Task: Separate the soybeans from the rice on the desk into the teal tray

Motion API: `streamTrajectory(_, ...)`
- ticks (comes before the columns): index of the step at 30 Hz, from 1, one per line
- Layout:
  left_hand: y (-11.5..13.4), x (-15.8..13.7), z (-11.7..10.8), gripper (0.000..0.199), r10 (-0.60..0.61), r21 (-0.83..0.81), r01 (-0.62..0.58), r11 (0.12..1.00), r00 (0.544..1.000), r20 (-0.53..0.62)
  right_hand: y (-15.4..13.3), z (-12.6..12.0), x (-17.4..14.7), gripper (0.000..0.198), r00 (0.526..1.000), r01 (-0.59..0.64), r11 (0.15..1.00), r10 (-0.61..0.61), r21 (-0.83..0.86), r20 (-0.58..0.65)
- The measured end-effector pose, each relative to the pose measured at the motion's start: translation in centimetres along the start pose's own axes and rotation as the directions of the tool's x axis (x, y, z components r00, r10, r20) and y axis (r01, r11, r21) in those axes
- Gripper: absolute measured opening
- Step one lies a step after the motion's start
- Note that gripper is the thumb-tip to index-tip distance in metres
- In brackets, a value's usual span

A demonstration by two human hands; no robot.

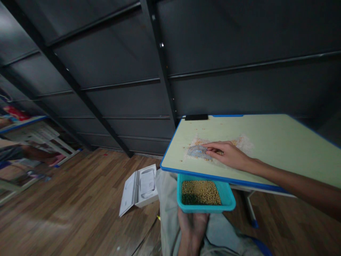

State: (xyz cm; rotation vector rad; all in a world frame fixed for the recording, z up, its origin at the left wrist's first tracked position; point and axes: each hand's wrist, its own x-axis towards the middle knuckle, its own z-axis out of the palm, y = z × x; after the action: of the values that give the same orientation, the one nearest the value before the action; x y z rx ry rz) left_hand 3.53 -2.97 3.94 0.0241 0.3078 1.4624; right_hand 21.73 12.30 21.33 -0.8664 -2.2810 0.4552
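My left hand [192,224] is under a teal plastic tray [227,202], holding it just below the table's near edge. Yellowish round beans, perhaps soybeans, lie in the tray, with a patch of small dark green ones at the left. Above the table, my right hand [229,153] pinches a clear half-round plastic piece [196,151], much like a protractor, resting on the tabletop. Pale grains [246,144] and scattered yellow-orange kernels are spread around that hand. Its palm side and the piece's gripped edge are partly hidden.
The pale green table [274,142] has a blue rim and a black flat object [196,117] at its far edge. An opened white box [144,185] sits on the wooden floor at left. Another person's leg [39,154] shows by a second table. A dark panelled wall stands behind.
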Motion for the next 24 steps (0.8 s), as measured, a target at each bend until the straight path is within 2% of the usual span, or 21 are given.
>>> streamTrajectory(14,-0.06,0.42,-0.86,0.039,-0.002,0.0,0.002,1.0,0.997,0.078,0.27,0.34,-0.17,0.031,0.999,-0.022,0.999,0.02,0.047,0.036)
streamTrajectory(24,-0.13,0.41,-0.99,0.038,-0.004,-0.009,0.005,1.0,0.998,0.058,0.03,0.25,-0.17,0.032,0.998,0.032,0.997,-0.035,0.068,0.045)
